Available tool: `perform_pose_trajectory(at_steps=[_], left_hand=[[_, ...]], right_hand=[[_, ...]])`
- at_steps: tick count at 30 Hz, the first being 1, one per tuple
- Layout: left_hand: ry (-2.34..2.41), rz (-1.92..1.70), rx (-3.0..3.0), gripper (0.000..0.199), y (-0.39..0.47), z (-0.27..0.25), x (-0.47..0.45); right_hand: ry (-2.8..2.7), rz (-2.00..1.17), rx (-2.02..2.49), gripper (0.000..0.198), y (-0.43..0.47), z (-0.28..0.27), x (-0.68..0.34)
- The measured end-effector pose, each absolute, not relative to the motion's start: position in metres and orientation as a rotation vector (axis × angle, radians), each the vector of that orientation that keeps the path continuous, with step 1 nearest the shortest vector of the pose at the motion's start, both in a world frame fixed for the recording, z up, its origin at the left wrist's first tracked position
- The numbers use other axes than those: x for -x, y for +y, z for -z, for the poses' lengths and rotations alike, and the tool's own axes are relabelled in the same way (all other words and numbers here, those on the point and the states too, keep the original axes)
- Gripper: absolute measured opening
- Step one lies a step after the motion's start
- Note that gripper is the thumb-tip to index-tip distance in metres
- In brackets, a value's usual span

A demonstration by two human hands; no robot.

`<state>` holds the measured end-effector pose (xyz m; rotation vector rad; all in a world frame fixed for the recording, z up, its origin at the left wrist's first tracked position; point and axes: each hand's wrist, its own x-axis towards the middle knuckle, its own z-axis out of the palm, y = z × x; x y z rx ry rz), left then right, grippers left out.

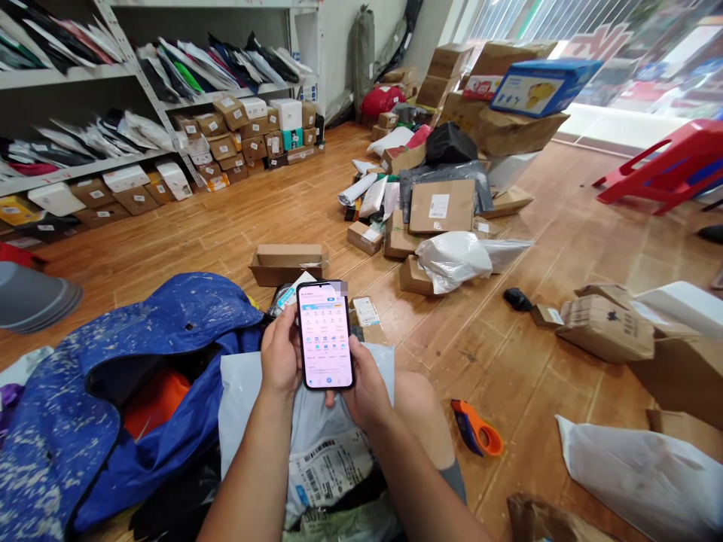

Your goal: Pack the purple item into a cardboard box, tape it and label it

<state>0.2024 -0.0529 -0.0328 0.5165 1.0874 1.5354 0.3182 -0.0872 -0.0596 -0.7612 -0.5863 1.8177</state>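
A lit smartphone (pixel 326 339) is held upright in front of me, its screen filled with rows of small icons. My left hand (pixel 281 352) grips its left edge, and my right hand (pixel 367 384) is closed round the lower right edge. Fingers of both hands are partly hidden behind the phone. Beneath my forearms lies a pale plastic mailer bag (pixel 245 391) with a printed shipping label (pixel 330 467). Just beyond the phone, a labelled parcel (pixel 367 312) is partly covered.
A large blue sack (pixel 169 324) lies open at left. Cardboard boxes and bags (pixel 443 207) are heaped ahead. An orange and blue tape dispenser (pixel 477 429) rests on the wooden floor at right, near more parcels (pixel 607 327). Shelves (pixel 129 64) of packages line the back left; a red stool (pixel 666 165) is at far right.
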Motion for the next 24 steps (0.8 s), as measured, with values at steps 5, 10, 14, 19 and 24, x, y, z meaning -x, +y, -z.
perform_pose_trajectory(at_steps=[5, 10, 14, 19, 24], left_hand=[[1.071, -1.574, -0.576, 0.062, -0.052, 0.033, -0.200], [1.311, -1.748, -0.710, 0.034, -0.050, 0.041, -0.199], [1.289, -1.656, -0.695, 0.031, -0.056, 0.046, -0.197], [1.249, -1.623, -0.773, 0.036, -0.061, 0.046, -0.197], [1.256, -1.668, -0.947, 0.037, -0.058, 0.047, -0.198]], right_hand=[[-0.559, -1.813, 0.737, 0.078, -0.086, 0.052, -0.320], [-0.553, -1.810, 0.719, 0.083, -0.084, 0.045, -0.321], [-0.593, -1.804, 0.731, 0.083, -0.085, 0.047, -0.320], [-0.630, -1.789, 0.775, 0.085, -0.087, 0.053, -0.318], [-0.598, -1.734, 0.848, 0.079, -0.086, 0.061, -0.317]])
